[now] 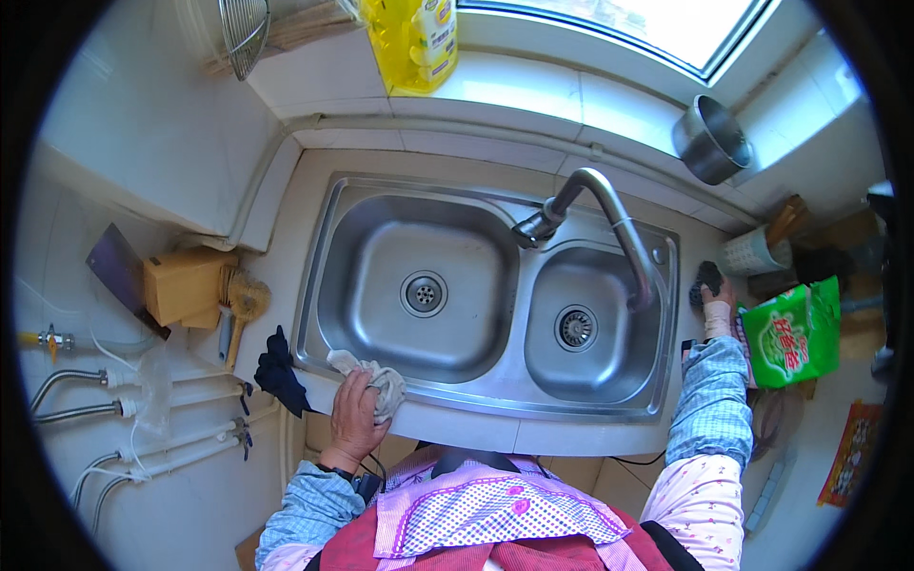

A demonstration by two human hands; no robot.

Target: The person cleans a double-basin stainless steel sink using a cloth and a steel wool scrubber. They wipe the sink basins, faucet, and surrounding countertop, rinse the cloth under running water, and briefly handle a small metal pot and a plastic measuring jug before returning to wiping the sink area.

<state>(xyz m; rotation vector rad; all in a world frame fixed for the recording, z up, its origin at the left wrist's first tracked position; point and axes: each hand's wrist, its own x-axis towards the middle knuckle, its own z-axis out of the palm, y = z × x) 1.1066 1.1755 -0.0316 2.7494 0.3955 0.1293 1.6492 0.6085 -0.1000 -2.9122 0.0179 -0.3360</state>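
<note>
My left hand (357, 412) grips a crumpled whitish cloth (388, 392) at the front left rim of the stainless-steel double sink (428, 314). Right of the sink, my right hand (716, 291) holds a dark scrubbing pad or cloth (707, 277) on the counter; its fingers are partly hidden. A curved metal faucet (607, 200) stands behind the divider, with its spout over the smaller basin. Both basins show their drains and hold no dishes. A black cloth or glove (280, 372) hangs over the counter edge, left of my left hand.
A green printed bag (789, 335) is beside my right forearm, near a utensil holder (757, 250). A metal pot (710, 143) and a yellow detergent bottle (418, 46) stand on the sill. Brushes (243, 300), a cardboard box (182, 285) and a cleaver (118, 264) are at left.
</note>
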